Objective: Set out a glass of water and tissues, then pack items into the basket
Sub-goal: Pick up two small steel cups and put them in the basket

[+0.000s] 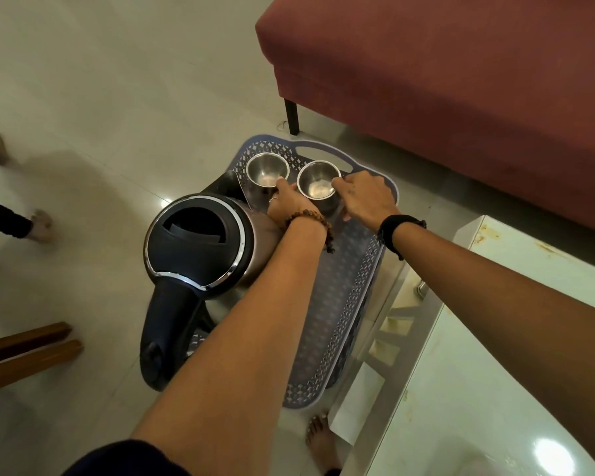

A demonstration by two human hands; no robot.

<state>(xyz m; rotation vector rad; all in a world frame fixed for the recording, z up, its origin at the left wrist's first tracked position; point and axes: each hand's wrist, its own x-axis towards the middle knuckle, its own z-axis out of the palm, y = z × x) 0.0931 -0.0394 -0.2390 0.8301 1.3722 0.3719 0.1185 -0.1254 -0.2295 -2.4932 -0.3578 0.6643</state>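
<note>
A grey-blue perforated plastic basket [344, 286] stands on the floor below me. Inside its far end are two steel tumblers side by side. My left hand [291, 206] grips the left tumbler [267, 170] at its near rim. My right hand [366, 197] grips the right tumbler [318, 180] the same way. A black and steel electric kettle [196, 242] with its lid shut stands in the basket's left part, its handle towards me. My left forearm crosses over the basket's near half. No tissues are in sight.
A dark red sofa [443, 63] on a black leg stands beyond the basket. A white glass-topped table [495, 338] fills the lower right. Wooden furniture legs [24, 352] are at the left edge. Another person's feet [38, 225] stand at far left; my bare foot [320, 438] is near the basket.
</note>
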